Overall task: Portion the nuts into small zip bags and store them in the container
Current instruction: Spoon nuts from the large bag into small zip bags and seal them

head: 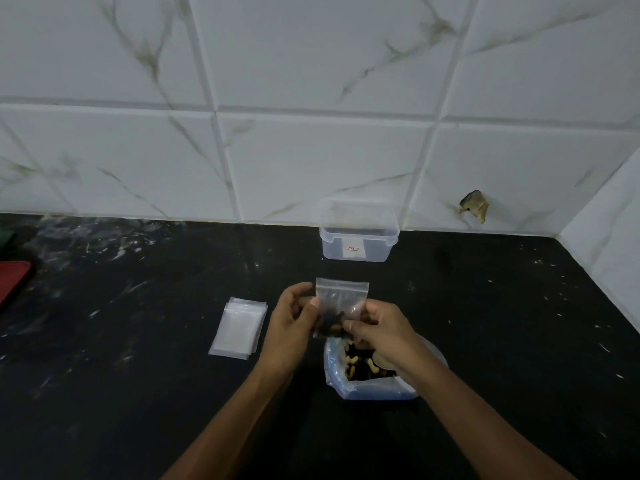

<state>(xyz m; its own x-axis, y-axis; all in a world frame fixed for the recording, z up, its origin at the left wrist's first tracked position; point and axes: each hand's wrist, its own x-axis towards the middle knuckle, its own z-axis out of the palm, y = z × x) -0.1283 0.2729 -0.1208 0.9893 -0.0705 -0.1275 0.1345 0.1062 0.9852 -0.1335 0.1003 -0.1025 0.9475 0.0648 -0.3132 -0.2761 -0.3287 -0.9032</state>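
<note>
Pinching zip bag both hands, left hand, right hand.

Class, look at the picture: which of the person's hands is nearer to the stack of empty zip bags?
Left. The left hand is just right of the stack of empty zip bags; the right hand is farther right, beyond the held zip bag.

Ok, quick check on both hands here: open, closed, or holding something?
Left hand: closed, pinching the left edge of the small zip bag.
Right hand: closed, pinching the same bag's lower right edge, above the open nut bag.
</note>
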